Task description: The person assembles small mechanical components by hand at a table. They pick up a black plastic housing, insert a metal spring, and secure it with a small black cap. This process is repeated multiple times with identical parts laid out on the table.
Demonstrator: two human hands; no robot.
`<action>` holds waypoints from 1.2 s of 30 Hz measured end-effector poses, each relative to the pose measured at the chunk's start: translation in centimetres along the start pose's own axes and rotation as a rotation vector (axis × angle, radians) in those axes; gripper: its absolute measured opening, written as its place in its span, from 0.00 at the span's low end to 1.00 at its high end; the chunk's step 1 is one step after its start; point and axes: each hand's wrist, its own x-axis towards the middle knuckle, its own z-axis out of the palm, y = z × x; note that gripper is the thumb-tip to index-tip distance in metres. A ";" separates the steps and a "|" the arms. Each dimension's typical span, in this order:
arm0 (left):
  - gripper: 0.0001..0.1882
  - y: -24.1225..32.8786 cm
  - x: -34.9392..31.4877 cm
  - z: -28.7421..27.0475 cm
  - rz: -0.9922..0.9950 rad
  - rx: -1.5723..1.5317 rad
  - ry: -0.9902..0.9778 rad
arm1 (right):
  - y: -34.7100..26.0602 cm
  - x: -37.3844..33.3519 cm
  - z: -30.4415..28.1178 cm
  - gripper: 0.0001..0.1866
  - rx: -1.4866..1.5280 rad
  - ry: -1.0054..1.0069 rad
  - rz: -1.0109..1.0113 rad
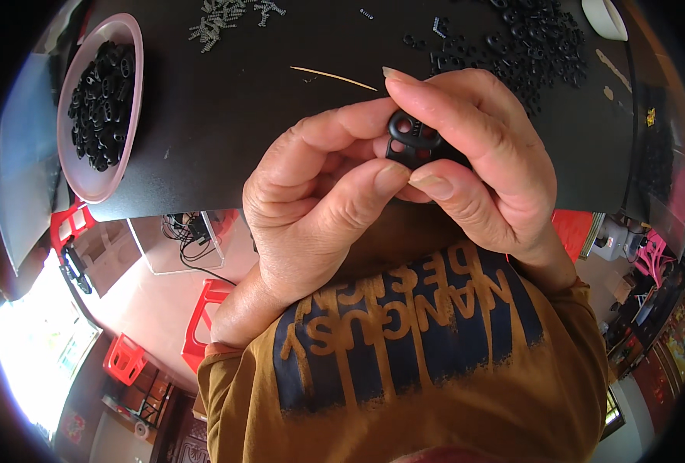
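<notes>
A small black plastic cord lock point(414, 140) with round holes through it is held up in front of my chest, above the near edge of the black table point(203, 147). My left hand point(304, 193) pinches its left side between thumb and fingers. From the other side, my right hand point(493, 154) closes on it, index finger over the top and thumb below. Both thumbs nearly meet at its lower edge. My fingers hide part of the cord lock, and whether its pieces are fully pressed together I cannot tell.
A pink bowl point(62, 139) of black plastic pieces stands at the left. Small metal springs point(223, 21) lie in a heap at the back. Loose black parts point(539, 42) spread at the far right near a white dish point(605, 19). A thin wooden stick point(333, 77) lies beyond my hands.
</notes>
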 end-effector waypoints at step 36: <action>0.14 0.3 -1.0 -0.6 0.099 0.093 -0.001 | -0.3 -0.6 1.6 0.18 0.135 0.065 0.032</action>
